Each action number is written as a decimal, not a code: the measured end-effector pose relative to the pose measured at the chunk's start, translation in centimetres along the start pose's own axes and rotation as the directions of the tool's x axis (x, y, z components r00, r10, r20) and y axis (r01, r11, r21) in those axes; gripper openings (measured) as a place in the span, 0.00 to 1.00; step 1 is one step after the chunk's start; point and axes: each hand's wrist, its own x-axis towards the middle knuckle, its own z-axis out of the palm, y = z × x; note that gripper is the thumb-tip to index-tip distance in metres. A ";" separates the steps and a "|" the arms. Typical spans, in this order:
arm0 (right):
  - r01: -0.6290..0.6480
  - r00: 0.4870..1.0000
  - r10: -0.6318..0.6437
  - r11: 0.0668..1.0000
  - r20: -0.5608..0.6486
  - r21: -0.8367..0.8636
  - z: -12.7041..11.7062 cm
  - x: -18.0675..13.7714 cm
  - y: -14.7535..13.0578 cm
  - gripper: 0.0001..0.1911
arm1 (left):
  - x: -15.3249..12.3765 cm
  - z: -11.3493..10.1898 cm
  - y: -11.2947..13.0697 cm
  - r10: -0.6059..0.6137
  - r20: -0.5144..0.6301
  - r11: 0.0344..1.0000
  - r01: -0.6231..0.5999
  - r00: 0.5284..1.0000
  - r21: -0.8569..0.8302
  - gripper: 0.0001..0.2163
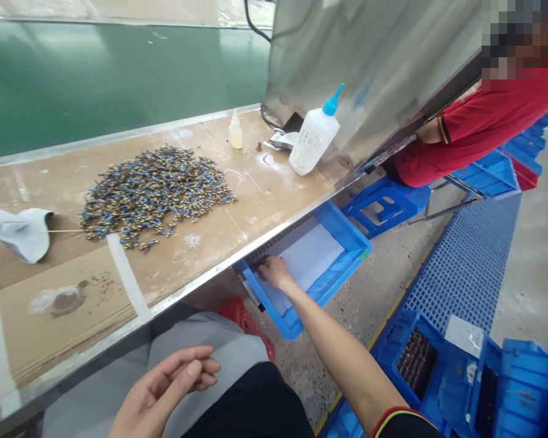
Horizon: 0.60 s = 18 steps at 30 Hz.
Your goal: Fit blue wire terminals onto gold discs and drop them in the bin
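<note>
My right hand reaches down into a blue plastic tray below the table edge. Its fingers are closed at the left end of a row of small dark parts along the tray's inner side; what they grip is too small to make out. A white sheet lines the tray's bottom. Over my lap, my left hand is half curled, with the thumb near the fingers and nothing visible in it. On the table lies a heap of small blue, brown and brass-coloured parts.
A white bottle with a blue nozzle and a small dropper bottle stand on the cardboard-covered table. White cloth lies left. A co-worker in red sits right, near a blue stool. Blue bins stand lower right.
</note>
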 end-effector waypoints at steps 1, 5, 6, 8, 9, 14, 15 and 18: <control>0.011 1.000 -0.011 1.000 -0.007 0.010 0.0 -0.2 -0.1 0.17 | -0.1 -0.1 -0.1 0.009 0.007 1.000 -0.009 1.000 -0.012 0.29; 0.093 0.987 -0.083 0.994 -0.137 0.063 -1.4 -2.6 -0.7 0.19 | -0.7 -0.6 -0.4 0.075 0.023 0.993 -0.073 0.997 -0.097 0.27; 0.126 0.972 -0.107 0.989 -0.209 0.079 -2.1 -3.5 -0.9 0.23 | -0.8 -0.9 -0.5 0.091 0.011 0.989 -0.089 0.996 -0.122 0.26; 0.210 0.909 -0.154 0.972 -0.388 0.105 -3.6 -5.9 -1.6 0.29 | -1.1 -1.6 -0.8 0.108 -0.022 0.980 -0.110 0.994 -0.167 0.26; 0.254 0.863 -0.173 0.961 -0.474 0.112 -4.3 -7.3 -2.3 0.31 | -1.2 -1.9 -1.0 0.111 -0.041 0.975 -0.117 0.993 -0.187 0.26; 0.621 0.641 -0.439 0.779 -0.630 0.089 -4.6 -12.3 -11.5 0.18 | -1.4 -3.1 -1.9 0.145 -0.068 0.955 -0.157 0.987 -0.251 0.26; 0.695 0.624 -0.566 0.718 -0.539 0.051 -3.9 -12.5 -14.0 0.13 | -1.5 -3.2 -2.0 0.160 -0.060 0.952 -0.170 0.985 -0.253 0.25; 0.839 0.517 -0.838 0.536 -0.175 -0.089 -1.5 -11.5 -20.7 0.08 | -2.3 -4.1 -2.3 0.205 -0.053 0.947 -0.212 0.977 -0.243 0.25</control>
